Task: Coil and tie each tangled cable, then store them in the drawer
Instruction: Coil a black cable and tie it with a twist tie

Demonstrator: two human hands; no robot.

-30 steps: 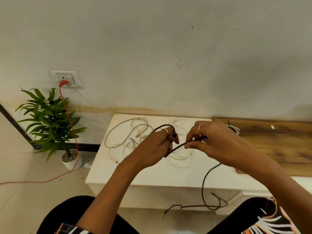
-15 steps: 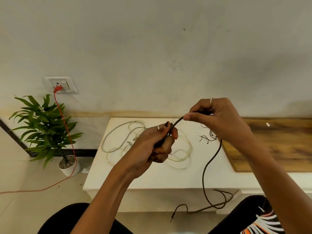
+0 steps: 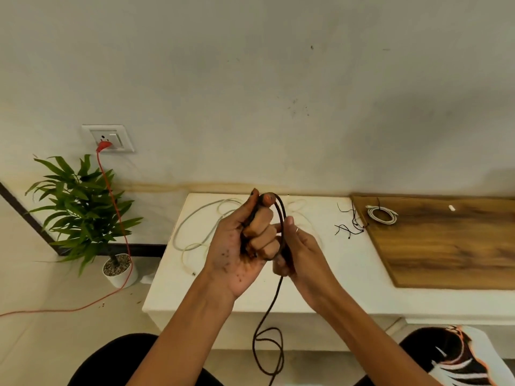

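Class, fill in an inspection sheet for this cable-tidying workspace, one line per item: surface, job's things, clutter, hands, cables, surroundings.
Surface: white table; brown wooden board on its right.
Job's things: dark cable being looped; coiled white cable on the board; drawer not seen.
Clutter: thin black ties lie loose.
Hands: left hand grips the loops; right hand pinches the strand.
Cables: loose white cable uncoiled; dark tail hangs below the table edge.
Surroundings: potted green plant, wall socket with orange cord.
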